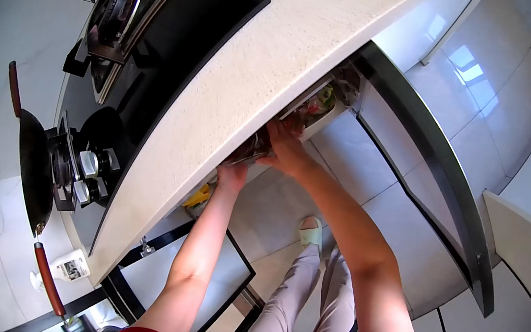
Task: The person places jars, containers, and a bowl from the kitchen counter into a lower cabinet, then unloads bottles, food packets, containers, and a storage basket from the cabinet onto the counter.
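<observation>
Below the counter edge, both hands meet at a dark reddish-brown package with a shiny clear plastic surface (254,148). My right hand (287,150) grips its right side, thumb underneath and fingers bent over it. At its lower left end my left hand (232,176) is closed on it, the fingertips partly hidden by the package and the counter. Just past my right hand, several more bagged items, some green and red (321,102), lie in the open compartment under the counter. What the package contains is unclear.
A dark-framed door or drawer front (434,151) stands open at right. The pale countertop (251,80) carries a black gas hob (198,23) and a wok (33,164). A yellow item (197,197) sits below the counter edge. Another white panel door (192,279) is open lower left.
</observation>
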Action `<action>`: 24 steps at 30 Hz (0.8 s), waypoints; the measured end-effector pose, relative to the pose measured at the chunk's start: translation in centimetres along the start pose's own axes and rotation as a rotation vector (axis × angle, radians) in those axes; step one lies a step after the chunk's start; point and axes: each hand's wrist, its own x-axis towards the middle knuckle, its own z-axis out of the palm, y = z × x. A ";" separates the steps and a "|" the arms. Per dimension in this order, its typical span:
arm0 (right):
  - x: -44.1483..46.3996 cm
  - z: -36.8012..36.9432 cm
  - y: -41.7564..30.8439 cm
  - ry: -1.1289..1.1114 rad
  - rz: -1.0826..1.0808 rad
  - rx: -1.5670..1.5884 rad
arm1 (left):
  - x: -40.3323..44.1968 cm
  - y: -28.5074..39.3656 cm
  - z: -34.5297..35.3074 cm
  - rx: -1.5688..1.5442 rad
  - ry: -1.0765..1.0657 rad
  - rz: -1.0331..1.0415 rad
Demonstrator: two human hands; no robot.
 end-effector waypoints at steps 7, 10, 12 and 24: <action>2.6 0.5 1.9 0.025 -0.130 -0.107 | 1.9 0.3 0.6 0.039 0.040 0.066; 3.5 0.5 1.8 0.035 -0.065 -0.131 | 2.8 0.9 1.8 0.054 -0.029 0.095; 5.3 2.6 4.1 0.213 -0.160 -0.254 | 3.7 1.3 1.3 -0.037 -0.057 0.099; 10.8 4.3 5.1 0.125 -0.187 0.083 | 6.5 2.3 -1.5 -0.085 0.039 0.065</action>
